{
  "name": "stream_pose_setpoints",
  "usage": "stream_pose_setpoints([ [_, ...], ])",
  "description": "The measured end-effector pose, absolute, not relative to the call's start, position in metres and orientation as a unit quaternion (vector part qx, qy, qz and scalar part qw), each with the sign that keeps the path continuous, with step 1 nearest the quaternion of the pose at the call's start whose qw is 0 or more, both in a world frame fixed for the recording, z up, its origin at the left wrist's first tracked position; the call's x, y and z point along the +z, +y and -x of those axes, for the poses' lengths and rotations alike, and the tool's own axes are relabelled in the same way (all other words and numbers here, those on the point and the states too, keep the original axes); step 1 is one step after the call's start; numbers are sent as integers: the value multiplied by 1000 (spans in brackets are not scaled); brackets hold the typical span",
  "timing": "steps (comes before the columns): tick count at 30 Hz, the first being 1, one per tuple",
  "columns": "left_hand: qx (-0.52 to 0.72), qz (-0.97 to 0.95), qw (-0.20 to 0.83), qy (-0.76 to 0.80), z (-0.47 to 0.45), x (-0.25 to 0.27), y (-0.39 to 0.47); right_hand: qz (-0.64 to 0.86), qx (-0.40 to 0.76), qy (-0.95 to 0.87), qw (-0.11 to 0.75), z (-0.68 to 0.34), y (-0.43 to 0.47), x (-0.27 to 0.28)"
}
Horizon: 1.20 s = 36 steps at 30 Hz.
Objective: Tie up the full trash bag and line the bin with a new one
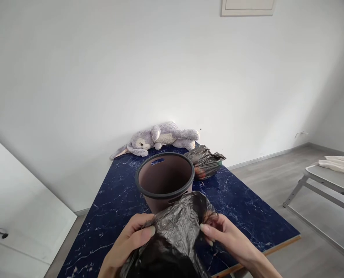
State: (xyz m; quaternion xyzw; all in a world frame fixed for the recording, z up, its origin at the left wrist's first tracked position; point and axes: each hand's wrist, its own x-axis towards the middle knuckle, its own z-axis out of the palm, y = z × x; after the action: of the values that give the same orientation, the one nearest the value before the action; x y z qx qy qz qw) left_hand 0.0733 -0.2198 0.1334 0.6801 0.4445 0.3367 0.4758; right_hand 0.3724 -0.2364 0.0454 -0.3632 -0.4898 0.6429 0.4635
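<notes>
Between my two hands hangs a black plastic bag (177, 227), its crumpled upper part raised over the table's near side. My left hand (131, 239) pinches the bag at its left, thumb on top. At the right, my right hand (222, 233) grips the bag's edge between thumb and fingers. Just beyond stands a brown bin (163, 202) with a dark rim and cut-out handles, upright; the bag overlaps its lower front. The bin's bottom is too dark to make out.
A filled, knotted black bag (205, 164) sits behind the bin to the right. A grey plush rabbit (163, 137) lies along the wall on the blue marbled table (110, 208). White cabinet (21, 208) stands left; a metal-legged folding bed (331, 179) stands right.
</notes>
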Motion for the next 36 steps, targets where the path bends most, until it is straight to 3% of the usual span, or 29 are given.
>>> stream_pose_setpoints([
  [7, 329, -710, 279, 557, -66, 167, -242, 360, 570, -526, 519, -395, -250, 73],
  [12, 243, -780, 186, 546, -67, 184, -247, 355, 493, -583, 540, -408, -261, 118],
  [16, 338, -761, 80, 548, -85, 194, -250, 340, 437, -612, 565, -414, -260, 149],
  [20, 468, -766, -31, 439, -119, 200, -252, 334, 406, -629, 573, -414, -255, 172],
  [28, 502, -817, 2, 284, -168, 232, -253, 263, 498, -666, 490, -390, -254, 211],
  [36, 349, -833, 5, 429, -178, 242, -268, 306, 392, -709, 500, -383, -255, 228],
])
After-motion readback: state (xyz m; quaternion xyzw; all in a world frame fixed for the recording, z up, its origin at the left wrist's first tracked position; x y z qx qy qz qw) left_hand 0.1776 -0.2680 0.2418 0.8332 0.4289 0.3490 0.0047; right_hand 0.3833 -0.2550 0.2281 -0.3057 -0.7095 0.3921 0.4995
